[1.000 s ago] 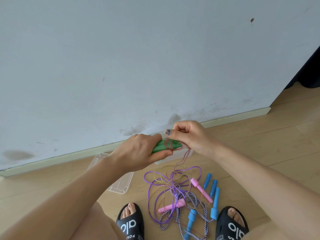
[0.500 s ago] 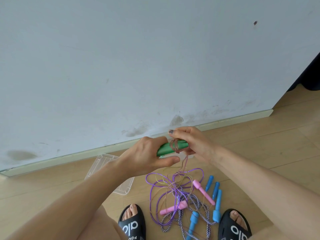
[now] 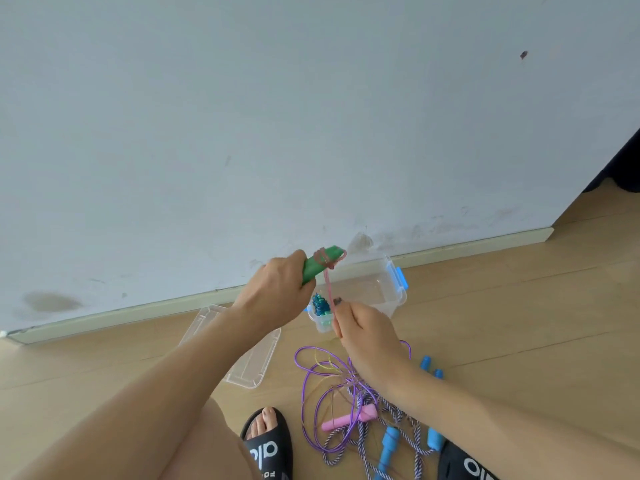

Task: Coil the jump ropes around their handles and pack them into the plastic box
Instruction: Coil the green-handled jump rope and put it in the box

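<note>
Green handles (image 3: 320,266) sit in my left hand (image 3: 277,289) above the plastic box (image 3: 388,292); my right hand (image 3: 367,332) is pinching the pink cord (image 3: 329,289). One coiled rope (image 3: 320,306) is lying inside; several tangled ropes (image 3: 353,403) are waiting nearer me.

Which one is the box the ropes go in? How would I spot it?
Look along the wall's skirting board. The box sits on the floor against it, past the hands: clear, deep, with blue latches. The lid to its left is clear too, but shallow and without latches.
</note>
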